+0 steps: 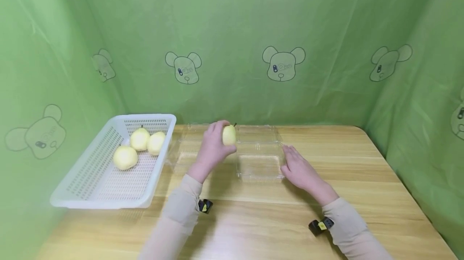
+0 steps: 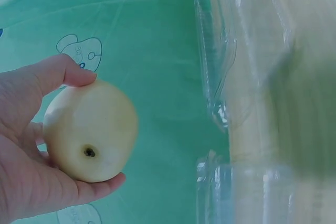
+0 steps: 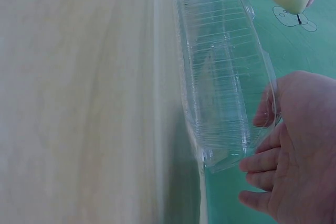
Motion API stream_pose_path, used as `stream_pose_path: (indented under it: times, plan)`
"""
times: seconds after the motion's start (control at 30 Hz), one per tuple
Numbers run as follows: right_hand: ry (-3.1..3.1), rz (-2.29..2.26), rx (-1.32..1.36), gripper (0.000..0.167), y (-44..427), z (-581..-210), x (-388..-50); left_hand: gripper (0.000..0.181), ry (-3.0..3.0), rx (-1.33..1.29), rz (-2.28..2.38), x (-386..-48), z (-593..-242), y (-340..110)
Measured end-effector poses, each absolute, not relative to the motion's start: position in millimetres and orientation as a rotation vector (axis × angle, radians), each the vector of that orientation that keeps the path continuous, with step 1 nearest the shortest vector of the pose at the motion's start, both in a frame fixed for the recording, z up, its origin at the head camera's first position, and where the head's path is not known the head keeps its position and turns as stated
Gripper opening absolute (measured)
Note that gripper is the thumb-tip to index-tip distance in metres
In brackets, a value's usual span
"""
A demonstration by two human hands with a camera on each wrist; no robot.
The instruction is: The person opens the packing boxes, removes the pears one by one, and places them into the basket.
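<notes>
My left hand (image 1: 214,143) grips a pale yellow pear (image 1: 229,135) and holds it up above a clear plastic clamshell container (image 1: 259,177). In the left wrist view, the thumb and fingers curve round the pear (image 2: 100,124), with its dark dimpled end facing the camera. The container stands with its lid folded out. At the container's right side, my right hand (image 1: 301,171) holds the edge. The right wrist view shows that hand's thumb (image 3: 266,109) through the clear plastic and the other fingers beside the end wall.
A white perforated basket (image 1: 154,179) stands at the left with several pears, among them a pear (image 1: 125,157) nearest the front. The wooden table (image 1: 261,223) is bordered by green curtains (image 1: 232,18) with bear-head prints at the back and sides.
</notes>
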State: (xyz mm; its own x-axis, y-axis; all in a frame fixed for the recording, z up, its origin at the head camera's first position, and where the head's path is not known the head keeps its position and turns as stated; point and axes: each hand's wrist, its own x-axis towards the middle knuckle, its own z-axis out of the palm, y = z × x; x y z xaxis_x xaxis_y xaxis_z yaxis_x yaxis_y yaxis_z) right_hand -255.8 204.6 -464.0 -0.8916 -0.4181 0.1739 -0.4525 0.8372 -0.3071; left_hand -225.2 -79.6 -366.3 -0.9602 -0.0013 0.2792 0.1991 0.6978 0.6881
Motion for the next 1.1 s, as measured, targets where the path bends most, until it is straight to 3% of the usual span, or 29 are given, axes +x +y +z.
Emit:
stream_pose_path:
  times: [1.1]
  plan:
    - [-2.916, 0.549, 0.68, 0.064, 203.7, -462.6, -255.9, 0.076, -2.704, -0.056, -0.951, -210.8, -327.9, -140.7]
